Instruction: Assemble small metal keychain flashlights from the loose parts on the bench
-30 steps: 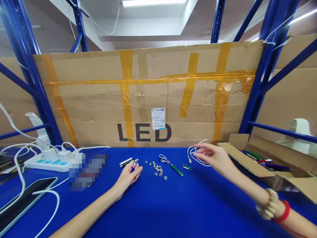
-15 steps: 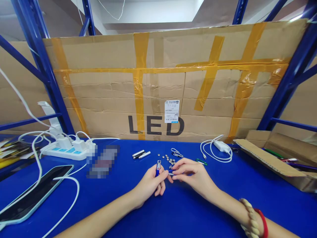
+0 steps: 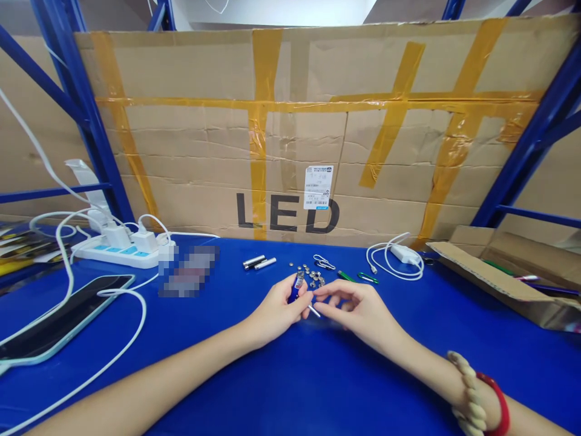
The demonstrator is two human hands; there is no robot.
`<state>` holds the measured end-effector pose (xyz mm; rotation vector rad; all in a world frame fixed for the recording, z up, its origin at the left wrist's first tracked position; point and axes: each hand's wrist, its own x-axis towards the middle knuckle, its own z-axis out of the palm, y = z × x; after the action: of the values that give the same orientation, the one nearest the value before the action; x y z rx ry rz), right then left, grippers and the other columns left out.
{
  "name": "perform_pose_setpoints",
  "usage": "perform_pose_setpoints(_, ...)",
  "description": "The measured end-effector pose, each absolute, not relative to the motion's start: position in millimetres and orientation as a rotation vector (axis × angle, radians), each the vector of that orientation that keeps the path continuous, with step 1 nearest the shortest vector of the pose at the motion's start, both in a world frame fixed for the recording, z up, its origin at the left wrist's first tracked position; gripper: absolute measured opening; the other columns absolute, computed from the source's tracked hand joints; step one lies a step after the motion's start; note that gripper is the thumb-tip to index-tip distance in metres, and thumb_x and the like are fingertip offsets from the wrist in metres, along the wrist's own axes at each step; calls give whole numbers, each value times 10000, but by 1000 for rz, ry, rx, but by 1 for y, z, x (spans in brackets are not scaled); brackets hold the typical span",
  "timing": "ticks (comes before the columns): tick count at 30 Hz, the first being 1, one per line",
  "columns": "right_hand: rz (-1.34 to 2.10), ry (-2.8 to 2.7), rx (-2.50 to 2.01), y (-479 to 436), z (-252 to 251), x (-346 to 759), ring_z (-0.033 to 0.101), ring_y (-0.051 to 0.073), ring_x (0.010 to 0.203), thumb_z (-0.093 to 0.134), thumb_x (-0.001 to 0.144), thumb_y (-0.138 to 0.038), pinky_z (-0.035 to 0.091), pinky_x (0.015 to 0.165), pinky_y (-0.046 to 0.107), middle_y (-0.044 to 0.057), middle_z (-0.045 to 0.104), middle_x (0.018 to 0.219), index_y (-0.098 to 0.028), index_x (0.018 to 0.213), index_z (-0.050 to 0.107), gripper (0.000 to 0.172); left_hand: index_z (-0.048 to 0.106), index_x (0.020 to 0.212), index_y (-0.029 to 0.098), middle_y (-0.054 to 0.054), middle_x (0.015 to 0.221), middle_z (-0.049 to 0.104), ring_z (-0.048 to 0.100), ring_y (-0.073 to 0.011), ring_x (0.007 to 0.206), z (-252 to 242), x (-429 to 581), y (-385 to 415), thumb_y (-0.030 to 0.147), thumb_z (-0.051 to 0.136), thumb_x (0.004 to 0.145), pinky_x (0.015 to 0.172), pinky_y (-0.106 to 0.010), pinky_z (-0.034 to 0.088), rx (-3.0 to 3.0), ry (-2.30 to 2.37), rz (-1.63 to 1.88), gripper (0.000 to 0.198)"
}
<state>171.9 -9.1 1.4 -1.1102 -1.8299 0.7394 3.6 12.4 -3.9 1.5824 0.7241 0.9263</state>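
Lying at the far left of the blue table (image 3: pixel 318 387), a phone (image 3: pixel 59 318) rests face up with a white cable (image 3: pixel 131 327) looping past its near end. Behind it sits a white power strip (image 3: pixel 113 254) with two chargers plugged in. Farther right, two silver tubes (image 3: pixel 258 263) lie side by side near the cardboard wall (image 3: pixel 290 121), which is marked LED and stands along the back of the table.

Near the middle, the left hand (image 3: pixel 276 309) pinches a small blue cylinder (image 3: pixel 296 289) between thumb and fingers, holding it raised just above the table, its silver end tilted up and away. Just beyond it lies a loose scatter of button cells (image 3: pixel 313 275), with a wire clip (image 3: pixel 323 262) behind them.

A thin silver piece (image 3: pixel 314 311) shows in the narrow gap between the two hands. The right hand (image 3: pixel 363 312) faces the left one with its fingers curled and thumb and forefinger drawn close together, their tips almost meeting the left thumb. Whether they actually grip the silver piece cannot be told. A beaded bracelet (image 3: pixel 469 393) and a red band (image 3: pixel 499 402) circle that wrist.

Past the right hand's knuckles lie a green pen-like stick (image 3: pixel 347 276) and a green carabiner (image 3: pixel 367 278), then a coiled white charger lead (image 3: pixel 399 257). At the far right an open cardboard box (image 3: pixel 499 284) lies on the table with coloured pens inside.
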Motion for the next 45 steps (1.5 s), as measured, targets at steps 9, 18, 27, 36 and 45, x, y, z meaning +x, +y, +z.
perform_pose_setpoints(9, 1232, -1654, -1118, -18, 3, 171, 557, 82, 481, 726, 628, -347, 414, 365, 154, -34, 595, 664, -193, 893, 471, 400, 331, 680, 191, 78, 536, 389, 409, -56, 462, -7, 8, 4, 405, 572, 778, 424, -169, 281, 1630, 737, 913, 336)
perform_pose_setpoints(18, 1217, -1703, -965, -15, -3, 173, 603, 98, 538, 647, 718, -397, 497, 453, 195, -24, 567, 690, -174, 942, 526, 338, 375, 752, 191, 96, 467, 404, 330, -35, 358, -6, 8, 1, 540, 474, 800, 370, -165, 234, 1585, 833, 831, 366)
perform_pose_setpoints(27, 484, -1968, -903, -8, 4, 189, 632, 155, 672, 624, 745, -274, 530, 553, 240, 42, 676, 742, -207, 752, 703, 103, 277, 718, 209, 80, 521, 492, 313, -7, 316, 1, 10, 4, 459, 603, 729, 337, -151, 143, 1378, 735, 743, 411)
perform_pose_setpoints(36, 133, -2249, -832, -12, -5, 188, 576, 132, 656, 479, 886, -284, 495, 598, 241, 58, 621, 796, -165, 1062, 628, 260, 285, 681, 197, 117, 509, 276, 220, -21, 423, 2, 8, 4, 422, 603, 731, 404, -147, 168, 1426, 737, 897, 392)
perform_pose_setpoints(45, 133, -2476, -919, -15, -4, 186, 475, 122, 596, 434, 908, -273, 392, 573, 230, 19, 542, 676, -150, 788, 597, 236, 303, 654, 185, 78, 569, 316, 296, -58, 503, -4, 7, 1, 345, 473, 843, 485, -193, 274, 1809, 779, 890, 300)
